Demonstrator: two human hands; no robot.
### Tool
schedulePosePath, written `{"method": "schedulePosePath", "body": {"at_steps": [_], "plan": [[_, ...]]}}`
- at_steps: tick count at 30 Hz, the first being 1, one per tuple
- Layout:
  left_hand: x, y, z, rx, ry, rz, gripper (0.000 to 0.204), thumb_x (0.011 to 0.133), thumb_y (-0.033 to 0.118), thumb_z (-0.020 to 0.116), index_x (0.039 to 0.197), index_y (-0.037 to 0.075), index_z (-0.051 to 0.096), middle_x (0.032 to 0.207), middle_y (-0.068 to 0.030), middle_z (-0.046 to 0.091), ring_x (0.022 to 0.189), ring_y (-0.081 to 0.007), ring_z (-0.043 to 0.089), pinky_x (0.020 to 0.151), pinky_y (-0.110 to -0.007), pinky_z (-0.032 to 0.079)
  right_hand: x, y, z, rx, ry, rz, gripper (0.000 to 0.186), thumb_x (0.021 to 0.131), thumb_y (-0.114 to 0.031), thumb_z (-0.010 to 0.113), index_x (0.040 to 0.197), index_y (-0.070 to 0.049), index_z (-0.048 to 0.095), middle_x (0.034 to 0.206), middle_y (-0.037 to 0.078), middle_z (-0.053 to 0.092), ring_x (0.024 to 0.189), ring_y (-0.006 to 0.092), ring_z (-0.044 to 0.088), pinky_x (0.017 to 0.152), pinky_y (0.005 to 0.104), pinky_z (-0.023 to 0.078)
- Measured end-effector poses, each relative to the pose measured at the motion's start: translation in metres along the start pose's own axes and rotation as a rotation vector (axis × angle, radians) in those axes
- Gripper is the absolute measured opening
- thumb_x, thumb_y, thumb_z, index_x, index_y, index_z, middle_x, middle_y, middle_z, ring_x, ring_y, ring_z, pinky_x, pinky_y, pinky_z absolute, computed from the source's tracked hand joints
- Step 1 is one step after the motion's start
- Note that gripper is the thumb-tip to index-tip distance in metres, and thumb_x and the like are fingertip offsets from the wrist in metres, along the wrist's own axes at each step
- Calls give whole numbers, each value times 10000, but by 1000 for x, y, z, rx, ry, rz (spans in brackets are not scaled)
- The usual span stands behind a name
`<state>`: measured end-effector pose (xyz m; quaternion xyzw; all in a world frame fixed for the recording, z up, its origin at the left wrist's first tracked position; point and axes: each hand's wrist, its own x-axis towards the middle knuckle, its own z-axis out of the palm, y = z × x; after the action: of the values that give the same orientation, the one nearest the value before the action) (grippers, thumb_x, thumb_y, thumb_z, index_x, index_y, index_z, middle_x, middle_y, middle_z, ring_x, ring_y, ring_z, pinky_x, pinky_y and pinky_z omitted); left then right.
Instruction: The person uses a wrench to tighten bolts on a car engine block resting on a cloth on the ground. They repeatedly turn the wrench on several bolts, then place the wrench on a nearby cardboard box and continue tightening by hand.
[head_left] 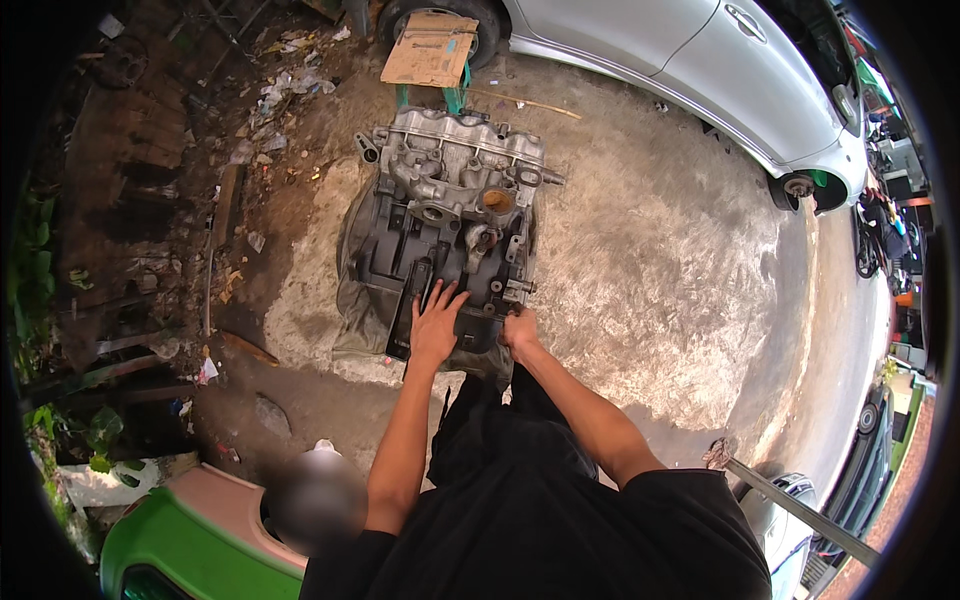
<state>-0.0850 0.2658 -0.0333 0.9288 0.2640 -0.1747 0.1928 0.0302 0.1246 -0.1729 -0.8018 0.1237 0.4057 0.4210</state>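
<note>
A grey engine with a cast metal top and a dark lower block stands in front of me on a grey-green cloth on the ground. My left hand rests with spread fingers on the dark block, beside a long black rail on its face. My right hand is closed at the block's lower right corner, below a small metal fitting; what its fingers grip is hidden.
A silver car stands behind at upper right. Cardboard lies on a green stand beyond the engine. Debris and planks are at left. A green-and-pink object and blurred round shape are lower left, a pole lower right.
</note>
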Motion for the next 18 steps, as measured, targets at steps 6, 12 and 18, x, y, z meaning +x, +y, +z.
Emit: {"method": "schedulePosePath", "body": {"at_steps": [6, 12, 18], "plan": [[2, -1, 4, -20, 11, -2, 852, 787, -1, 760, 1527, 289, 453, 1671, 23, 325, 1587, -214, 193, 1280, -543, 171, -1, 15, 3, -63, 36, -95, 352, 995, -84, 493, 1304, 21, 623, 1107, 305, 708, 1044, 460, 697, 844, 492, 534], [3, -2, 7, -21, 42, -8, 913, 758, -25, 784, 1535, 305, 436, 1672, 38, 318, 1587, -206, 194, 1276, -553, 191, -34, 8, -3, -126, 31, -251, 466, 1010, -54, 436, 1462, 39, 503, 1217, 335, 667, 1083, 469, 675, 873, 498, 525], [1, -1, 1, -64, 27, -1, 915, 769, -34, 751, 1547, 307, 413, 1679, 41, 309, 1588, -205, 193, 1276, -551, 186, -36, 0, -8, 2, -81, -188, 473, 1051, -90, 399, 1513, -13, 468, 1063, 245, 696, 840, 347, 693, 709, 456, 526]]}}
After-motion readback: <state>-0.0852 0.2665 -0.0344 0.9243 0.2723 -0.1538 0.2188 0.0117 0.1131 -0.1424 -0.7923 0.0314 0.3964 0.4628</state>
